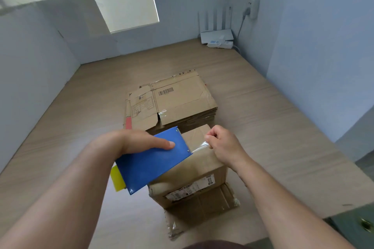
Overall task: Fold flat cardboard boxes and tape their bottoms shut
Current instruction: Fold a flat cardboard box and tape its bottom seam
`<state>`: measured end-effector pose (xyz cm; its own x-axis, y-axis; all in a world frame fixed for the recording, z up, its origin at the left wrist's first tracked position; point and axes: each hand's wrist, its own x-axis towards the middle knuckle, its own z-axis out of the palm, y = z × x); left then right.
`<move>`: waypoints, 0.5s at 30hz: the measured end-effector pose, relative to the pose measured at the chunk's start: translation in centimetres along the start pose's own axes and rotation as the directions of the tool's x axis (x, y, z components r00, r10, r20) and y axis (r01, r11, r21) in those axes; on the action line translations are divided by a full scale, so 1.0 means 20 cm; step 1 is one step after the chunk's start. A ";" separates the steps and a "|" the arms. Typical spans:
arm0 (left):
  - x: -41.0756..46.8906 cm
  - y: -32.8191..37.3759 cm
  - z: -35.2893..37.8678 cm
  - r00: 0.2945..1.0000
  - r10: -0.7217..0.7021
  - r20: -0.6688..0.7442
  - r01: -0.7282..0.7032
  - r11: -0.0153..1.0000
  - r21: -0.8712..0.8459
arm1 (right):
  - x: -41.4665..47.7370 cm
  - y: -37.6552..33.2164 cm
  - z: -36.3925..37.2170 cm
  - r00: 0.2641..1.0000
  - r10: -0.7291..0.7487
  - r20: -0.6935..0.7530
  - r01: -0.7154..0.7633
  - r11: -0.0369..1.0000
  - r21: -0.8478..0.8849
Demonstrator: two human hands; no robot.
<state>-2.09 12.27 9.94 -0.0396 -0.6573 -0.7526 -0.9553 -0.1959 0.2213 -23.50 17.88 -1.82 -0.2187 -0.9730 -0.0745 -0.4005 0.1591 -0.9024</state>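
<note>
An erected cardboard box (pixel 194 180) is noted at near centre on the wood-grain surface (pixel 263 117), just on the near side of a stack of flat boxes (pixel 176 105), with loose flaps splayed on the surface at its near side. A blue tape dispenser (pixel 153 159) is grasped by the left hand (pixel 139 141), the thumb laid along its side; the fingers beneath are hidden. The free end of a clear tape strip (pixel 199 146) is pinched in the curled fingers of the right hand (pixel 224 145), and the strip is held taut above the box's upturned face. Several hazards are judged likely. The box is steadied by neither hand, so it could be shifted or tipped once the tape is pressed down. The strip could be laid off the flap seam, since the seam is largely covered by the dispenser. If tension is lost, the tape could fold onto itself or stick to the fingers. Old tape residue may weaken adhesion.
</note>
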 end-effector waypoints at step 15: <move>0.15 0.33 0.04 0.998 -0.023 0.065 0.018 0.997 0.079 | 0.14 0.15 -0.12 0.981 0.188 -0.039 -0.190 0.980 -0.058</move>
<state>-8.69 9.55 8.55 -0.0368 -0.6037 -0.7964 -0.9760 -0.1494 0.1583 -27.43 15.97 -3.71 -0.3244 -0.9184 -0.2265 -0.4028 0.3507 -0.8454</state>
